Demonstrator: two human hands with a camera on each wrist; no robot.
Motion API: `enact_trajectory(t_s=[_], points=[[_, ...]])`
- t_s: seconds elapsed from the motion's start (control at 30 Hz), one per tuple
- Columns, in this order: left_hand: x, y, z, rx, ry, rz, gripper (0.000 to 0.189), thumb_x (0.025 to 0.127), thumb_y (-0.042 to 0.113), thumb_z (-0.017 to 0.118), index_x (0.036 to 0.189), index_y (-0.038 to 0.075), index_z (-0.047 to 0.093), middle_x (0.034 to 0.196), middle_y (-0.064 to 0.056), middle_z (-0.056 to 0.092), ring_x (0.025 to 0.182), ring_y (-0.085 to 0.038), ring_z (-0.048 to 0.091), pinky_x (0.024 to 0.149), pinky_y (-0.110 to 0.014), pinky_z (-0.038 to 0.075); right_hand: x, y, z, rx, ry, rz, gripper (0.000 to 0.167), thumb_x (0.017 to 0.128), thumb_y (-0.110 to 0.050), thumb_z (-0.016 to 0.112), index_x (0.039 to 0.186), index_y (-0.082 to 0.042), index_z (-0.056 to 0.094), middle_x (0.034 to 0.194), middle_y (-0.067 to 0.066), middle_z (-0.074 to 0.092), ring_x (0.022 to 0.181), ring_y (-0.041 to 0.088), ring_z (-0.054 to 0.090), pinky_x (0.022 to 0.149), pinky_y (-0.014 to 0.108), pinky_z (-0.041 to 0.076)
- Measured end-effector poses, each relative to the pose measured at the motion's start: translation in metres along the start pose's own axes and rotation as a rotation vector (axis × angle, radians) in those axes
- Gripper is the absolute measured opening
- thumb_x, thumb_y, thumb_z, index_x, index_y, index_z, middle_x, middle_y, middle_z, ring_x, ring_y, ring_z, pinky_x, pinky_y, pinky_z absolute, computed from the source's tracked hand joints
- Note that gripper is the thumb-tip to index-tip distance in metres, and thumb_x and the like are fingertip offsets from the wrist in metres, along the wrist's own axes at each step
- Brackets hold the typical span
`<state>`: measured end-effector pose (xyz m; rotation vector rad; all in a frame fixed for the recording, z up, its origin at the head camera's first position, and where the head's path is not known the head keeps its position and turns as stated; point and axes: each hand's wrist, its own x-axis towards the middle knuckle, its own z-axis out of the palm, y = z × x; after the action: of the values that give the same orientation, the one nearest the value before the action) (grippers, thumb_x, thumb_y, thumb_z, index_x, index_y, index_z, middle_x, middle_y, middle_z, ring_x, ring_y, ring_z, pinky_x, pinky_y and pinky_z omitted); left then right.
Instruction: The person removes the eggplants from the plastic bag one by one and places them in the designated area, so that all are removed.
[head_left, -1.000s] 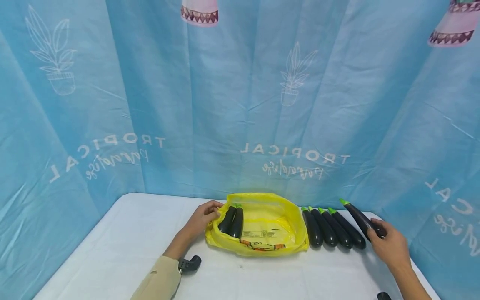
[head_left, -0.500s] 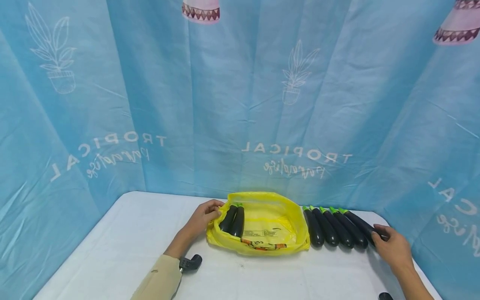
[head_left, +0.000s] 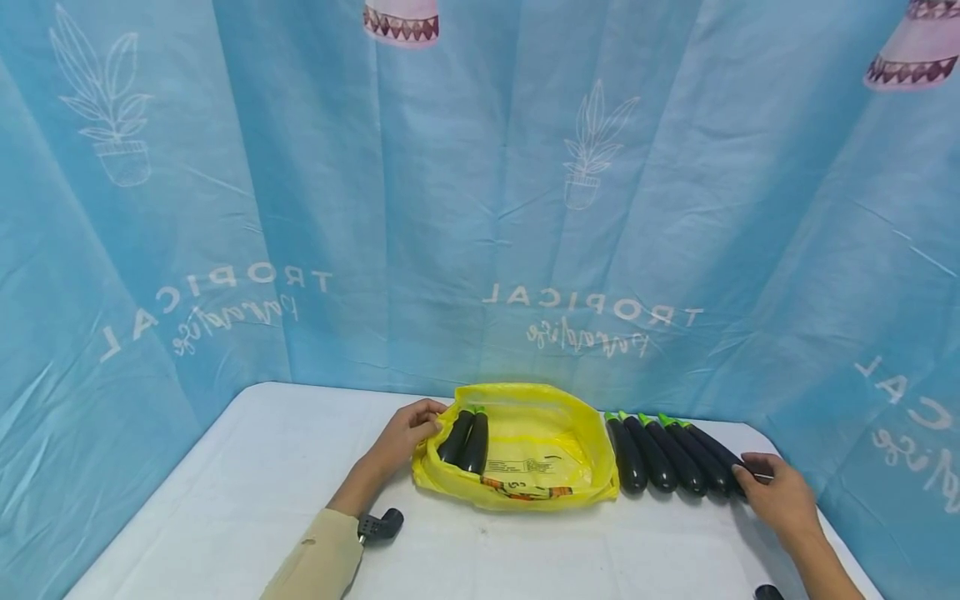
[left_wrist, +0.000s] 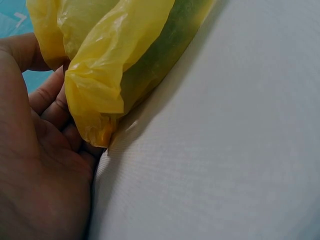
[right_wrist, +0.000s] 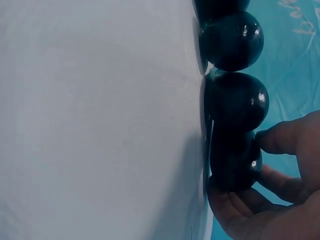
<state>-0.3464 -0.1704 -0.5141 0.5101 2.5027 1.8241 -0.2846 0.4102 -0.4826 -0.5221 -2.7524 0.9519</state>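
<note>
"yellow plastic, but who is holding it?"

"our left hand (head_left: 408, 433) pinches the left edge of the bag (head_left: 596, 490) between thumb and fingers. inside, at the left side, lie two eggplants (head_left: 476, 446)."

"and what has just changed at the right?"

"one second ago the last eggplant (head_left: 716, 447) was tilted and apart from the row of four (head_left: 670, 454). now it lies beside them, and in the right wrist view it touches its neighbour. for our work this means, we judge, that the piece is almost placed."

"is it already released?"

"not yet. our right hand (head_left: 780, 496) pinches its thick end between thumb and fingers."

"what else do we have around us?"

"a beige sleeve (head_left: 315, 554), then a black device (head_left: 381, 525) near the left wrist, the white table (head_left: 540, 558), the blue curtain (head_left: 442, 250) behind, and a small black object (head_left: 768, 592) at the lower edge, which we cannot name."

"and what stands in the way?"

"the neighbour eggplant blocks the left side, and the curtain is near the stems."
</note>
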Motion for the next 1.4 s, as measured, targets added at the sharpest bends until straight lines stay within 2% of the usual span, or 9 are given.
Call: enact_trajectory(t_s=[0.37,0.67,0.9,1.17,1.4], points=[[-0.001,0.001,0.000,0.000,-0.001,-0.001,0.029,0.103,0.011,0.059,0.130,0.003,0.066,0.101,-0.010,0.063,0.093,-0.022,0.059,0.083,-0.027,0.050,-0.001,0.001,-0.002,-0.037,-0.023,-0.006,0.052,0.105,-0.024,0.061,0.138,0.015,0.051,0.130,0.041,0.056,0.120,0.057,0.055,0.092,0.062,0.051],[0.000,0.001,0.000,-0.010,0.003,0.006,0.029,0.103,0.011,0.060,0.130,0.003,0.066,0.101,-0.009,0.064,0.093,-0.021,0.059,0.083,-0.026,0.050,-0.003,0.000,-0.005,-0.047,-0.027,-0.022,0.054,0.104,-0.025,0.062,0.136,0.016,0.050,0.127,0.041,0.057,0.116,0.056,0.058,0.083,0.056,0.055],[0.000,0.001,0.000,-0.014,-0.001,0.008,0.029,0.103,0.011,0.060,0.130,0.002,0.066,0.101,-0.010,0.064,0.093,-0.022,0.059,0.083,-0.026,0.050,-0.004,-0.001,-0.003,-0.034,-0.003,-0.005,0.058,0.104,-0.027,0.060,0.139,0.017,0.047,0.128,0.040,0.056,0.119,0.056,0.056,0.088,0.059,0.054],[0.001,0.001,0.000,-0.016,0.002,0.008,0.029,0.103,0.012,0.061,0.129,0.003,0.067,0.103,-0.010,0.065,0.094,-0.022,0.059,0.085,-0.027,0.050,-0.006,-0.006,-0.002,-0.001,0.063,0.059,0.056,0.104,-0.024,0.058,0.140,0.016,0.045,0.131,0.040,0.052,0.121,0.057,0.053,0.092,0.063,0.051],[0.001,0.000,0.000,-0.003,0.007,-0.010,0.030,0.103,0.013,0.060,0.130,0.004,0.067,0.103,-0.009,0.065,0.095,-0.021,0.060,0.086,-0.028,0.051,-0.010,-0.015,-0.008,0.023,0.071,0.084,0.057,0.105,-0.028,0.057,0.141,0.014,0.046,0.131,0.038,0.052,0.121,0.055,0.052,0.095,0.064,0.049]])
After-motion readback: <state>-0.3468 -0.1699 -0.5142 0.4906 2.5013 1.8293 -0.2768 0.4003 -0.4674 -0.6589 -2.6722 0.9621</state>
